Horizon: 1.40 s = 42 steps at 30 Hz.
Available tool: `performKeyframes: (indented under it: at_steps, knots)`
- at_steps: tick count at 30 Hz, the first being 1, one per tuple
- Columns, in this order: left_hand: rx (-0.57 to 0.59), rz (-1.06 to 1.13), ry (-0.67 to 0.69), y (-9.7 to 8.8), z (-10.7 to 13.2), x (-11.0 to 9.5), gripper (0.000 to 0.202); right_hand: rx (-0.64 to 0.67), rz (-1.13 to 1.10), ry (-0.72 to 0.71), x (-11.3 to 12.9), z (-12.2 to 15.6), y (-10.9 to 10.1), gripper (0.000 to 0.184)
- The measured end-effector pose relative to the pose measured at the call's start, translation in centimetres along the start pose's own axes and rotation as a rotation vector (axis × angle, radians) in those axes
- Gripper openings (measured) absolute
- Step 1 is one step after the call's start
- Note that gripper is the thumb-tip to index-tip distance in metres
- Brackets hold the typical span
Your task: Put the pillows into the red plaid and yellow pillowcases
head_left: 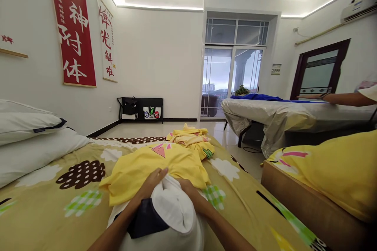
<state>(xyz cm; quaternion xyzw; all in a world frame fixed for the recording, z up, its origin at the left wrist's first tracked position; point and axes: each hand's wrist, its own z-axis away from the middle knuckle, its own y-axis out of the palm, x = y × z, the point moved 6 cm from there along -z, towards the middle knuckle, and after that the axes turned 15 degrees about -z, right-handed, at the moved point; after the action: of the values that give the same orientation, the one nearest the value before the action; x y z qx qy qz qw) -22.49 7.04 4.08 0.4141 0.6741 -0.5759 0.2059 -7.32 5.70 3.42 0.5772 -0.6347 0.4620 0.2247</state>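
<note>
A white pillow (pixel 173 208) with a dark navy patch stands close in front of me, its near end folded over on itself. My left hand (pixel 153 181) is closed on the pillow's far upper edge, thumb and fingers pinched together. On the other side my right hand (pixel 187 188) grips the pillow, with its fingertips partly hidden behind the white cloth. Just beyond both hands a yellow pillowcase (pixel 132 170) with a pink print lies spread on the bed. Behind it is a crumpled heap of yellow printed cloth (pixel 188 137).
The bed (pixel 235 211) has a patterned tan sheet. White pillows (pixel 32 137) are stacked at left. A yellow-covered pillow (pixel 338 168) rests on a wooden box edge (pixel 282 192) at right. Beyond, another person's arm (pixel 344 98) reaches over a plastic-wrapped table (pixel 250 108) with blue cloth.
</note>
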Motion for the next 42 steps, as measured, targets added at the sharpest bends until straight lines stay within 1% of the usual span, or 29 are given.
performKeyframes:
  at_steps: [2,3,4,5,7,9,11,12,14,15,16,17,18,19,20,22,23,24,25,26,27,29,32,35,36,38,40,42]
  knots:
    - [0.115,-0.004,0.024,1.3,0.8,-0.4,0.043,0.271,-0.166,-0.029,0.9,0.6,1.2,0.028]
    - [0.136,-0.031,0.041,1.8,1.2,-0.5,0.040,0.382,-0.247,-0.029,1.2,1.0,1.7,0.030]
    - [0.128,-0.069,0.051,2.1,1.5,-0.6,0.038,0.452,-0.313,-0.021,1.4,1.3,2.0,0.031]
    - [0.099,-0.117,0.057,2.1,1.8,-0.7,0.037,0.484,-0.354,-0.016,1.4,1.4,2.2,0.032]
    - [0.030,-0.214,0.056,2.0,2.2,-0.8,0.036,0.460,-0.326,-0.033,1.4,1.3,2.2,0.032]
    - [0.004,-0.265,0.063,1.7,2.6,-1.5,0.033,0.425,-0.217,-0.072,1.8,0.7,1.6,0.033]
    - [0.003,-0.257,0.103,1.5,2.8,-3.0,0.033,0.433,-0.074,-0.077,2.8,0.1,0.3,0.030]
    - [0.007,-0.223,0.126,1.5,2.7,-3.9,0.034,0.431,0.006,-0.064,3.7,-0.1,-0.7,0.028]
    - [0.026,-0.080,0.155,1.9,2.0,-5.7,0.036,0.388,0.154,-0.035,6.1,-0.1,-3.3,0.030]
    - [0.028,0.028,0.147,2.4,1.3,-6.2,0.037,0.342,0.214,-0.042,7.7,0.1,-4.6,0.033]
    - [0.021,0.146,0.124,3.0,0.4,-6.5,0.037,0.298,0.253,-0.058,9.2,0.4,-5.7,0.035]
    - [0.006,0.258,0.091,3.8,-0.6,-6.4,0.038,0.276,0.297,-0.084,10.3,0.8,-6.4,0.037]
    - [-0.013,0.352,0.053,4.8,-1.6,-5.9,0.039,0.269,0.355,-0.109,11.0,1.2,-6.6,0.041]
    - [-0.030,0.420,0.016,5.9,-2.5,-5.3,0.040,0.267,0.427,-0.118,10.8,1.6,-6.4,0.047]
    - [-0.039,0.466,-0.014,7.2,-3.2,-4.5,0.042,0.255,0.512,-0.107,9.9,2.0,-6.2,0.055]
    - [-0.028,0.511,-0.055,9.7,-4.0,-2.9,0.047,0.216,0.657,-0.021,6.5,2.6,-5.6,0.068]
    - [-0.022,0.532,-0.069,10.7,-4.1,-2.1,0.048,0.196,0.703,0.026,4.6,2.9,-5.3,0.070]
    - [-0.019,0.551,-0.079,11.4,-4.1,-1.5,0.050,0.178,0.734,0.053,2.9,3.3,-5.2,0.071]
    - [-0.016,0.567,-0.084,11.8,-3.9,-0.9,0.051,0.166,0.754,0.049,1.8,3.7,-5.1,0.072]
    - [-0.013,0.582,-0.086,12.0,-3.8,-0.5,0.052,0.162,0.770,0.014,1.2,4.3,-5.1,0.074]
    - [-0.008,0.602,-0.084,12.0,-3.6,-0.3,0.053,0.161,0.789,-0.041,1.2,4.9,-5.2,0.077]
    - [0.013,0.654,-0.076,11.9,-3.6,0.0,0.054,0.149,0.840,-0.158,2.0,6.3,-5.7,0.083]
    - [0.049,0.732,-0.081,12.0,-3.9,0.3,0.057,0.128,0.883,-0.241,2.9,7.5,-6.0,0.085]
    - [0.061,0.750,-0.111,12.5,-4.5,1.1,0.061,0.083,0.835,-0.210,2.3,6.8,-5.4,0.073]
    - [0.062,0.745,-0.116,12.6,-4.7,1.4,0.061,0.090,0.804,-0.181,1.8,6.2,-5.0,0.068]
    - [0.059,0.718,-0.108,12.3,-5.0,1.7,0.059,0.143,0.749,-0.110,1.1,4.9,-4.0,0.060]
    - [0.034,0.685,-0.096,11.1,-5.0,1.8,0.055,0.201,0.708,-0.048,0.8,3.8,-3.6,0.054]
    - [-0.018,0.657,-0.080,8.9,-4.5,1.5,0.051,0.232,0.658,-0.029,1.1,3.0,-3.6,0.047]
